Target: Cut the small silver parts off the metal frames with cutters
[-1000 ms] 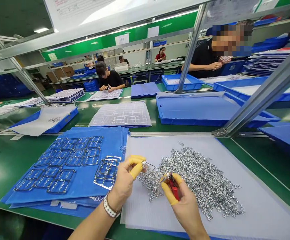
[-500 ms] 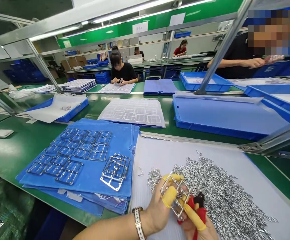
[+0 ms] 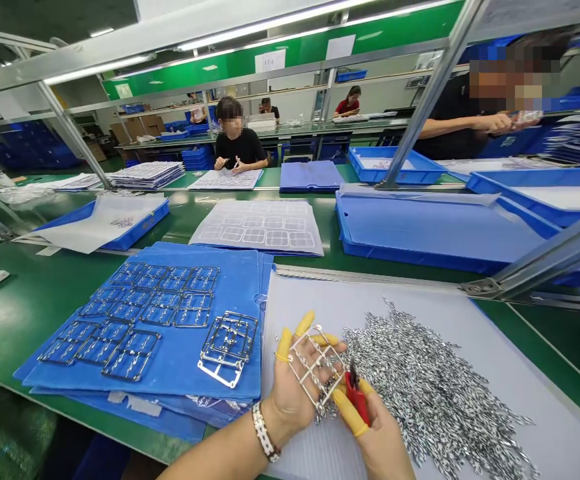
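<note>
My left hand (image 3: 295, 380), with yellow finger cots, holds a small metal lead frame (image 3: 317, 367) flat against its fingers and palm. My right hand (image 3: 377, 433) is just below and to the right, pinching red-handled side cutters (image 3: 356, 397) whose tips are partly hidden. Both hands are over a white corrugated plastic sheet (image 3: 350, 303) bearing a large heap of tiny silver metal parts (image 3: 425, 393). To the left, a loose metal frame (image 3: 229, 347) lies on a blue plastic sheet stack (image 3: 237, 287) with rows of similar frames (image 3: 170, 307).
A translucent formed tray (image 3: 257, 228) and blue plastic trays (image 3: 420, 227) stand beyond my sheet, under a metal rack upright (image 3: 420, 93). Co-workers sit across the green bench, one (image 3: 237, 143) handling small parts and another (image 3: 460, 113) at the right.
The metal frame now lies against my opened left hand rather than in front of the cutters. My right hand and cutters sit lower, and the view has shifted slightly.
</note>
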The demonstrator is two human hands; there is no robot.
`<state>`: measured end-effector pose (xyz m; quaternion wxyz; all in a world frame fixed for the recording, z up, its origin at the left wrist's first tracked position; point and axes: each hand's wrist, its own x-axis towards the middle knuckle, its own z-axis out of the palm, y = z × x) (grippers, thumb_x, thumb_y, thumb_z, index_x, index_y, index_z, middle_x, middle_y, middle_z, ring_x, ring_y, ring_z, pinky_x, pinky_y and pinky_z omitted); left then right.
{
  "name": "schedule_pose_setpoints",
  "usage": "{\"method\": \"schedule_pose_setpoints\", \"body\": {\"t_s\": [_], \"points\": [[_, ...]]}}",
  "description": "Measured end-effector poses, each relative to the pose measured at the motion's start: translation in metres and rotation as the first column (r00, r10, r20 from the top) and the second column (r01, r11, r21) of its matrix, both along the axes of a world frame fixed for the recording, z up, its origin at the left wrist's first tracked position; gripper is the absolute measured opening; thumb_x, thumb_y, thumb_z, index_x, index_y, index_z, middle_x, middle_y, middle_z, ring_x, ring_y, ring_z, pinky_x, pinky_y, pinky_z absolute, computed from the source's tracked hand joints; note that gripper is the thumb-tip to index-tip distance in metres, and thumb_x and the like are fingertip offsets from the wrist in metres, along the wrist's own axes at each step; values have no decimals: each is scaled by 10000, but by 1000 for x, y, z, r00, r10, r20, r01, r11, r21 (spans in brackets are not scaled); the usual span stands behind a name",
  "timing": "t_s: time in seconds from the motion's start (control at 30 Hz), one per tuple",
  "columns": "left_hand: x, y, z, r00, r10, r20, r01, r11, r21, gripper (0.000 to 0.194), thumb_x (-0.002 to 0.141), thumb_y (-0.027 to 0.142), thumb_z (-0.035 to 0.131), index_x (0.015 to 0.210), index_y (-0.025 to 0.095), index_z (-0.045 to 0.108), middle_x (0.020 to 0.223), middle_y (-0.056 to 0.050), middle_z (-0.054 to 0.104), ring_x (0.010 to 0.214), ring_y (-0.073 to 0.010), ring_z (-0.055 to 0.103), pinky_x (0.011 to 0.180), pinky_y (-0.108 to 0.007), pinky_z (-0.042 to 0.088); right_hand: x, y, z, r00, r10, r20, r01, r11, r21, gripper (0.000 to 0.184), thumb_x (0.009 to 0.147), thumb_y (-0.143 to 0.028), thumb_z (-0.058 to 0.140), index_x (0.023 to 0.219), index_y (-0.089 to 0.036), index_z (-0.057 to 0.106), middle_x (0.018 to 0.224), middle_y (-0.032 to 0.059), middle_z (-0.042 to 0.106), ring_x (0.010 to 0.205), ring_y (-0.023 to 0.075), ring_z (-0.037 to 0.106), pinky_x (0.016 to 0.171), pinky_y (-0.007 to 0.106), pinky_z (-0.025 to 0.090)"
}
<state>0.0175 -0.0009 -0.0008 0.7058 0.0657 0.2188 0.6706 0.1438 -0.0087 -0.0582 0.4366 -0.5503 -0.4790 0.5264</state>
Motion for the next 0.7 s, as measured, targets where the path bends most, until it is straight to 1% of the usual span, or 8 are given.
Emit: {"method": "schedule_pose_setpoints", "body": {"t_s": [0.03,0.1,0.17,0.23,0.3,0.37,0.47,0.7], "points": [[-3,0,2,1000,-4,15,4,1000,-14,612,842,615,422,1272,195,533,1032,-120,657,1056,-297,587,807,-395,477,6,2,2,986,8,167,-21,997,79,473,673,-541,671,1009,-217,590,833,30,689,737,221,644,665,342,519],[-8,2,4,1000,-18,17,19,999,-39,599,854,590,422,1330,230,477,1030,-106,655,1010,-296,603,728,-383,490,15,5,12,889,-4,458,-130,956,261,444,743,-514,600,1086,-233,578,951,51,690,815,231,648,752,375,512],[-12,3,4,999,-42,5,42,998,-51,566,867,533,444,1354,246,449,1045,-97,654,983,-282,614,652,-327,478,18,8,29,755,-46,654,-299,863,407,356,795,-442,552,1079,-230,587,959,59,682,833,234,638,777,394,497],[-13,4,2,998,-57,-7,57,997,-50,536,873,462,471,1359,238,448,1053,-94,657,978,-271,621,655,-303,468,15,9,48,617,-109,779,-444,770,459,283,807,-353,550,1048,-215,604,895,61,677,816,239,626,747,390,488],[-12,4,-1,998,-53,-22,52,998,-47,534,873,434,484,1361,219,451,1038,-98,667,969,-268,626,744,-338,474,8,9,64,489,-164,856,-522,731,439,267,800,-295,573,1048,-206,615,842,63,667,786,239,617,706,375,477],[-9,5,-4,999,-33,-43,31,999,-43,558,873,463,478,1360,191,456,1011,-107,676,944,-262,631,834,-383,459,1,10,76,400,-178,899,-554,734,392,308,791,-279,604,1088,-198,616,851,72,664,797,246,613,704,374,470],[-5,5,-8,998,-17,-56,16,1000,-24,595,871,517,458,1350,166,472,987,-115,682,887,-241,636,881,-396,441,-7,12,86,326,-112,939,-573,766,291,355,787,-309,633,1122,-193,619,901,86,672,840,259,613,732,383,467],[-2,5,-13,998,-17,-67,15,1000,-20,559,863,511,470,1315,185,523,968,-103,687,856,-226,635,913,-405,423,-12,14,88,299,45,953,-578,804,144,364,839,-354,575,1160,-187,613,1035,104,673,945,272,605,807,393,446]]}}
